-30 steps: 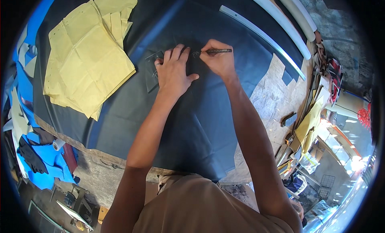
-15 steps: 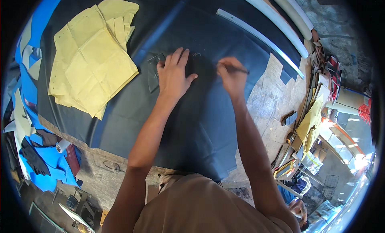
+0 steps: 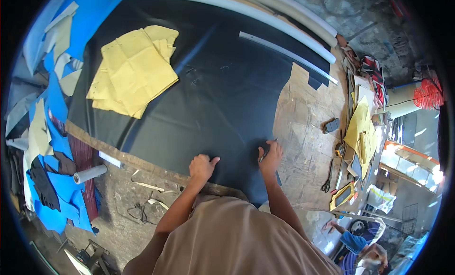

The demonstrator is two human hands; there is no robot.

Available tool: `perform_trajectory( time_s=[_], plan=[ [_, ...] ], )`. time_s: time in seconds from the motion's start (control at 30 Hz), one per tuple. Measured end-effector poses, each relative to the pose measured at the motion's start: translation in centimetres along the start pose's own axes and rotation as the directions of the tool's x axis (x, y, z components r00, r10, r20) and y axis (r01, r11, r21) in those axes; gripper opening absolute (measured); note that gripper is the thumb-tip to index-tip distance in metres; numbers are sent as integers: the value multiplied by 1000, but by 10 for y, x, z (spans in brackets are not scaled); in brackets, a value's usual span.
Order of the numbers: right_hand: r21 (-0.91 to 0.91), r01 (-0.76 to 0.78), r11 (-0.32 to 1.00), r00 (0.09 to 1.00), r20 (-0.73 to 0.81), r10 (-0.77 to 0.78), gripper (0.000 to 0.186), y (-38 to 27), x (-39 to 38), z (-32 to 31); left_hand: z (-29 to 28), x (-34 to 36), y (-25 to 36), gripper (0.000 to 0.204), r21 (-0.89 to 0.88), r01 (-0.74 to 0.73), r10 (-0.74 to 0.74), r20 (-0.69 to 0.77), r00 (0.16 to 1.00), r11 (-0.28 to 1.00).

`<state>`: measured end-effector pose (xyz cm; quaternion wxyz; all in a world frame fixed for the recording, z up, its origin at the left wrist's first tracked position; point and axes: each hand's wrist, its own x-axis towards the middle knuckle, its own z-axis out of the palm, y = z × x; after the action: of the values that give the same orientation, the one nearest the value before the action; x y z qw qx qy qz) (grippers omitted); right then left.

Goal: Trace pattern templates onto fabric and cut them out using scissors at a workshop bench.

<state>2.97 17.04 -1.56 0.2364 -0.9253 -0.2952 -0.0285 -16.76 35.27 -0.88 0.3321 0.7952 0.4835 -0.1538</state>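
Observation:
My left hand [image 3: 203,167] rests near the front edge of the black sheet [image 3: 218,114], fingers bent, thumb apart, holding nothing visible. To its right, my right hand [image 3: 271,156] grips a dark pen [image 3: 261,155] over the sheet's right side. Farther up, faint white handwritten marks show on the sheet. A stack of creased yellow paper pieces [image 3: 132,71] lies on its left half, and a long pale metal straightedge [image 3: 286,56] on its upper right.
Rolls [image 3: 227,6] border the far edge. Blue offcuts [image 3: 61,208] crowd the left. Bare board [image 3: 303,123] holds a small dark object [image 3: 331,126], tape measure [image 3: 339,150] and scissors [image 3: 326,182] at right, beside yellow sheets [image 3: 358,128]. Another person [image 3: 355,244] is at lower right.
Both my hands have moved down toward the near edge, away from the white marks; the left fingers are more bent. The camera view has shifted, showing more of the far edge and the other person.

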Motion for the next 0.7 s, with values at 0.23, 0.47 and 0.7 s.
perform_trajectory(
  time_s=[0.23, 0.47, 0.7],
  plan=[
    [-63, -63, 996, 995, 72, 68, 44, -9, 4, -6, 8, -29, 11, 50, -53, -1, -12, -251, 968, 999],
    [-1, -117, 993, 990, 76, 117, 35, 30, 12, -4, 20, -69, -30, 41, -171, -87, 26, -328, 944, 982],
    [243, 363, 900, 862, 278, -423, 21, -91, -65, -55, 79, -104, -85, 64, -626, -33, -388, -522, 759, 779]
  ],
)
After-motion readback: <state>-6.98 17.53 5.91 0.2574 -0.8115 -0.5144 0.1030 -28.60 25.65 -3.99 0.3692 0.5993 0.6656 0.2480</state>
